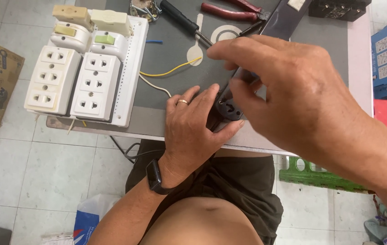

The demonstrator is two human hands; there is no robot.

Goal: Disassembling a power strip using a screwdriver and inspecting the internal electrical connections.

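Black plug [228, 105] — between both hands

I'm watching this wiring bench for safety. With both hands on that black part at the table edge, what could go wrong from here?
1. The black part sits right at the table edge, pinned by the left hand; it could slip off.
2. The right hand hides the contact point, so the work there is partly blind.
3. Loose yellow wire and white wire lie nearby and might snag.
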